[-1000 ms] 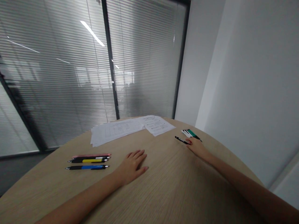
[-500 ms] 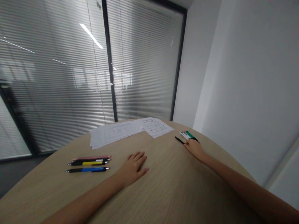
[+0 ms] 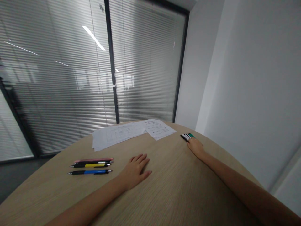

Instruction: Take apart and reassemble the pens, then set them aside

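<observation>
My left hand (image 3: 134, 172) lies on the tabletop with its fingers stretched out and holds nothing. To its left is a row of pens: a blue and black pen (image 3: 91, 172) nearest, then a yellow and black pen (image 3: 96, 165), a dark pen and a pinkish pen or pencil (image 3: 94, 159). My right hand (image 3: 196, 148) reaches far right, its fingers closed on a black pen (image 3: 184, 138). This pen lies right beside a small flat group of black, white and green pieces (image 3: 190, 136), partly hidden by the hand; their kind is too small to tell.
Overlapping printed paper sheets (image 3: 117, 135) lie at the far side of the round wooden table (image 3: 160, 185). Another printed sheet (image 3: 160, 130) rests at their right. Glass panels with blinds (image 3: 145, 78) and a white wall (image 3: 254, 88) stand behind the table.
My right hand has brought the black pen to the right, up against the black, white and green pieces. My left hand stays flat; the view has shifted slightly.
</observation>
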`<state>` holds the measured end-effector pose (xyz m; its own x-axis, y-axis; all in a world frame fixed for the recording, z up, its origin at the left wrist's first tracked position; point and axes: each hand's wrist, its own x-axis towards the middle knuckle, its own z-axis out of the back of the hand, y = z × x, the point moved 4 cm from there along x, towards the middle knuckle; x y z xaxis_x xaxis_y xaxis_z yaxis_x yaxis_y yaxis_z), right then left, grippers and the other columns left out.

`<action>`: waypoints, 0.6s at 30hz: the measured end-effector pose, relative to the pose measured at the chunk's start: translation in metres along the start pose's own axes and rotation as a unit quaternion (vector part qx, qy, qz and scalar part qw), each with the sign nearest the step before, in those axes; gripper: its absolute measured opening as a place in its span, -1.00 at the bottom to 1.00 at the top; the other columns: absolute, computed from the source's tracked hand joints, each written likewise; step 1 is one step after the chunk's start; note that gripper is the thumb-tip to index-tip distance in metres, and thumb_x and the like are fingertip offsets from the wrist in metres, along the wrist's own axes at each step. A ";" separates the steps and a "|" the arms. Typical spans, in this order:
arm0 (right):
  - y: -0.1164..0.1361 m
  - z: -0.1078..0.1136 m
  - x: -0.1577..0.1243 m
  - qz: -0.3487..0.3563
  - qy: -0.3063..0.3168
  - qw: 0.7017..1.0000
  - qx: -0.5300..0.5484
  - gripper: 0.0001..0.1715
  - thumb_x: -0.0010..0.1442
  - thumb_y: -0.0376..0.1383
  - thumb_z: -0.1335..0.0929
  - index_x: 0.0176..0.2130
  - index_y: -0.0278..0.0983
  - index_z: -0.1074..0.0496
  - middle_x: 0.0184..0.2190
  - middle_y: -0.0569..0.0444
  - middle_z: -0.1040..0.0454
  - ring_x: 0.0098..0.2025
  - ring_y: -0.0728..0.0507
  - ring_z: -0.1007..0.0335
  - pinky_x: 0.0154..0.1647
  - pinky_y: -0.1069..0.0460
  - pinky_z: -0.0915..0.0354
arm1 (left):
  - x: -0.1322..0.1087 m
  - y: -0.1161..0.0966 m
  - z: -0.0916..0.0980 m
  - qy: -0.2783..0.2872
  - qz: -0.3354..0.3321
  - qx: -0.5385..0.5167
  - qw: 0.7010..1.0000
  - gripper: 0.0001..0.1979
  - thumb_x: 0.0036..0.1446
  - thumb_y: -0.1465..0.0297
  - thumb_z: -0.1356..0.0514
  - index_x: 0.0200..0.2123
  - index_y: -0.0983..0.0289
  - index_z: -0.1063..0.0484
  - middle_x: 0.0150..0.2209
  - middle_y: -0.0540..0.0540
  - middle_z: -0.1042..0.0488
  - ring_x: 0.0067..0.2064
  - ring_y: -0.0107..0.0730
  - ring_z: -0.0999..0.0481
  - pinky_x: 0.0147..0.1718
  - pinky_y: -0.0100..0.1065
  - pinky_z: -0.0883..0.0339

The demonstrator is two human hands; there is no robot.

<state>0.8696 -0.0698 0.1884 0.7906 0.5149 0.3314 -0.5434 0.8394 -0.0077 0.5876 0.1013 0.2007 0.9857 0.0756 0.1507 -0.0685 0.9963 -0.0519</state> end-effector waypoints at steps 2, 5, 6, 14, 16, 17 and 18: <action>0.001 0.000 0.001 0.002 -0.002 1.000 -0.005 -0.71 0.13 -0.38 -0.17 -0.25 -0.42 -0.41 -0.23 -0.21 -0.42 -0.19 -0.19 -0.35 -0.21 0.03 -0.23 | 0.000 0.000 0.000 0.001 -0.001 0.004 1.000 -0.45 0.10 0.11 0.10 0.07 0.33 -0.16 0.13 0.23 -0.10 0.14 -0.14 -0.07 0.05 -0.11 0.06; 0.002 0.002 0.000 0.009 -0.010 1.000 -0.009 -0.72 0.13 -0.38 -0.17 -0.24 -0.41 -0.40 -0.21 -0.19 -0.41 -0.17 -0.18 -0.35 -0.21 0.04 -0.22 | 0.000 0.001 -0.001 0.003 -0.004 0.007 1.000 -0.45 0.10 0.11 0.10 0.07 0.33 -0.16 0.13 0.23 -0.10 0.14 -0.14 -0.07 0.05 -0.11 0.05; 0.002 0.003 -0.001 0.012 -0.012 1.000 -0.010 -0.73 0.13 -0.38 -0.18 -0.23 -0.39 -0.39 -0.20 -0.18 -0.41 -0.17 -0.17 -0.34 -0.20 0.04 -0.22 | 0.000 0.001 -0.002 0.002 -0.004 0.007 1.000 -0.45 0.10 0.11 0.10 0.07 0.33 -0.16 0.13 0.23 -0.10 0.14 -0.15 -0.07 0.05 -0.12 0.05; 0.001 0.010 -0.007 0.012 -0.029 0.999 -0.008 -0.76 0.14 -0.33 -0.19 -0.24 -0.33 -0.38 -0.19 -0.12 -0.40 -0.21 -0.17 -0.36 -0.29 0.02 -0.25 | 0.001 0.003 -0.004 0.004 -0.002 0.010 1.000 -0.44 0.10 0.10 0.11 0.08 0.30 -0.14 0.14 0.20 -0.08 0.14 -0.16 -0.06 0.06 -0.13 0.07; 0.001 0.014 -0.008 0.015 -0.036 0.999 -0.001 -0.75 0.14 -0.31 -0.19 -0.22 -0.32 -0.37 -0.18 -0.11 -0.38 -0.21 -0.17 -0.36 -0.30 0.02 -0.26 | 0.001 0.003 -0.004 0.004 0.001 0.009 1.000 -0.44 0.09 0.10 0.11 0.07 0.29 -0.15 0.14 0.20 -0.08 0.14 -0.17 -0.06 0.06 -0.13 0.07; 0.002 0.017 -0.009 0.019 -0.041 0.999 0.004 -0.74 0.14 -0.30 -0.19 -0.21 -0.32 -0.36 -0.17 -0.11 -0.38 -0.20 -0.18 -0.35 -0.30 0.01 -0.26 | 0.000 0.003 -0.004 0.003 0.001 0.008 1.000 -0.45 0.09 0.10 0.11 0.07 0.29 -0.15 0.14 0.20 -0.08 0.14 -0.17 -0.05 0.06 -0.13 0.07; 0.003 0.021 -0.011 0.025 -0.046 0.999 0.009 -0.73 0.14 -0.29 -0.18 -0.20 -0.32 -0.36 -0.16 -0.11 -0.37 -0.20 -0.19 -0.35 -0.30 0.00 -0.26 | 0.000 0.003 -0.004 0.001 0.001 0.007 1.000 -0.45 0.09 0.10 0.11 0.07 0.29 -0.15 0.14 0.20 -0.08 0.14 -0.17 -0.06 0.06 -0.13 0.08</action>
<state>0.8532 -0.0766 0.2044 0.7343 0.5365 0.4158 -0.5868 0.8097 -0.0085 0.5883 0.1043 0.1968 0.9858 0.0780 0.1490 -0.0729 0.9966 -0.0391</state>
